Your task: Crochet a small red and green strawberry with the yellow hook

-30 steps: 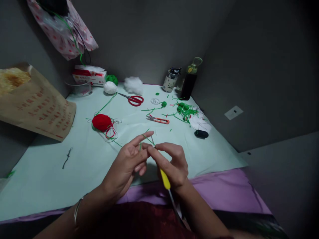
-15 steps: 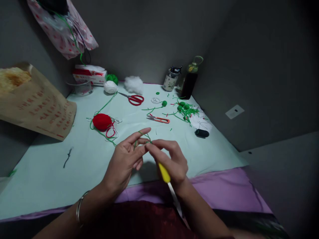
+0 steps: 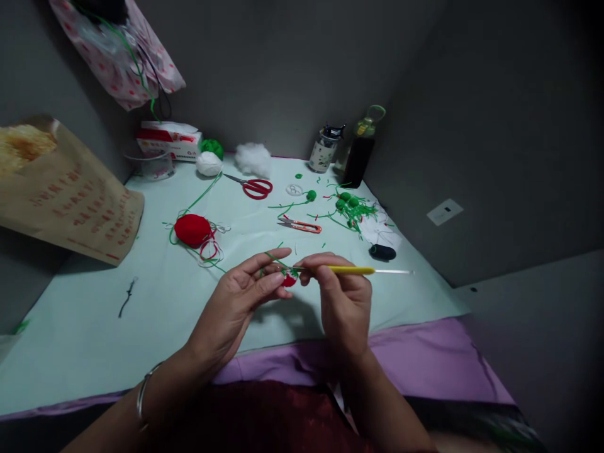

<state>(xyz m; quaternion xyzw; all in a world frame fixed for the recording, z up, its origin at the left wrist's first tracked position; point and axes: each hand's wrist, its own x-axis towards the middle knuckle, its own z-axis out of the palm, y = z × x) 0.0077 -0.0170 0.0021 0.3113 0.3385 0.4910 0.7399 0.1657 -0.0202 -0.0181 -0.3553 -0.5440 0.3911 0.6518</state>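
Between thumb and fingers, my left hand (image 3: 236, 299) pinches a small red crochet piece (image 3: 289, 279) with white and green at its top. Green yarn (image 3: 274, 257) runs over the left index finger and down to the table. My right hand (image 3: 346, 302) is closed around the yellow handle of a crochet hook (image 3: 352, 270), held nearly level. The hook's thin tip meets the top of the red piece; its other metal end points right. Beyond the hands lie orange-handled thread snips (image 3: 302, 226). A red yarn ball (image 3: 193, 230) sits left of them, with green strands around it.
Red-handled scissors (image 3: 255, 188), white stuffing (image 3: 253, 159) and a white yarn ball (image 3: 209, 163) lie at the back. Green crocheted balls with loose ends (image 3: 352, 207) are at the right, near a dark bottle (image 3: 359, 157). A paper bag (image 3: 89, 201) stands at the left.
My right hand has turned the hook from pointing down toward me to nearly level, its tip now at the work. The red piece, hidden before, now shows between my hands.
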